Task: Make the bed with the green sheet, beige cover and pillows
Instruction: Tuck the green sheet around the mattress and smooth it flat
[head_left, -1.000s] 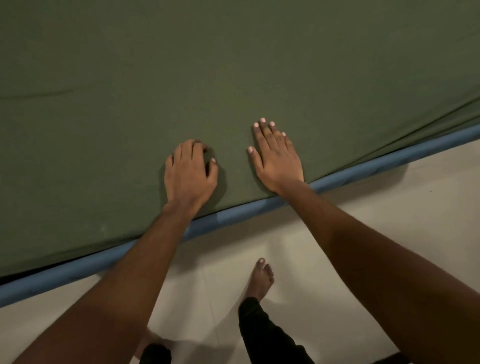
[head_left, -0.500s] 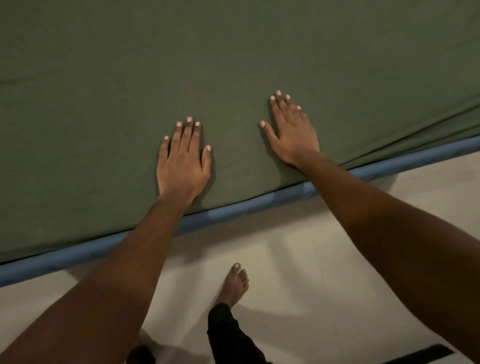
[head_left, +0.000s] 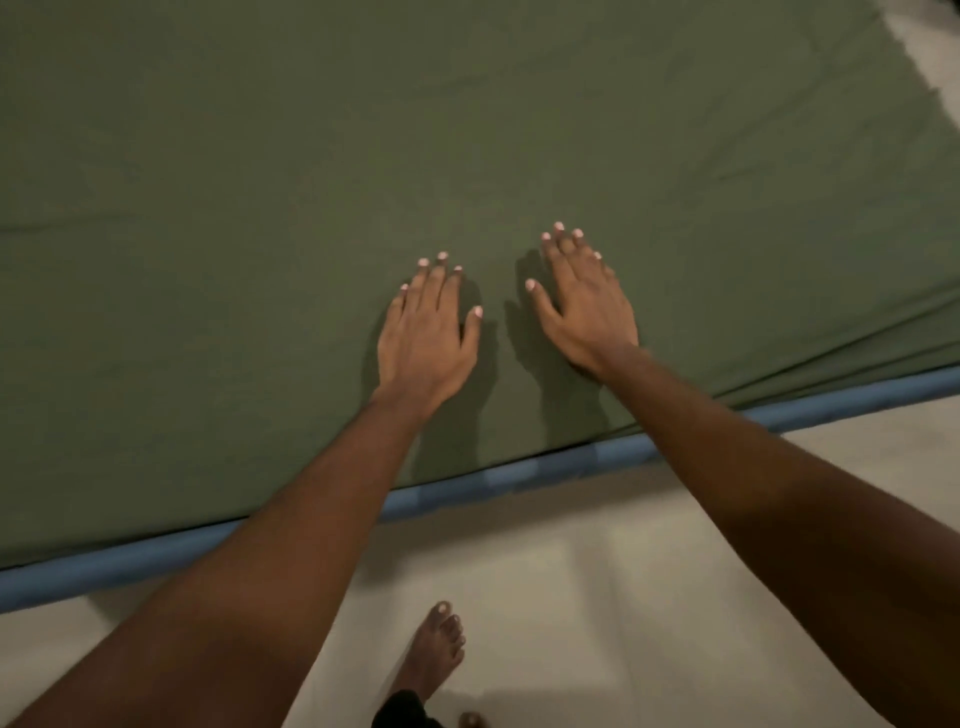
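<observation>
Covering nearly the whole upper part of the frame, the sheet (head_left: 260, 156) lies spread out flat. Its near border runs as a slanting line from the lower left to the middle right, and just under it shows the blue bed edge (head_left: 519, 473). Below this edge is the pale floor (head_left: 571, 597), where one bare foot (head_left: 436, 654) stands at the bottom centre. In the upper right corner the sheet ends at a pale patch (head_left: 935, 62), too blurred to name. The sheet is mostly smooth; long folds (head_left: 831, 353) gather at the right, near the bed edge. A wide free area of sheet lies above and to the left of both hands.

The left hand (head_left: 423, 338) is at the centre, palm down, its grip open: fingers straight and close together, thumb a little apart, holding nothing. The right hand (head_left: 587, 312) is just beside it, to the right and slightly higher, also palm down with straight fingers, pinching nothing. Both are over the sheet, well inside its border. Dark shadows beside them make it unclear if the palms press the cloth or hang just above it.
</observation>
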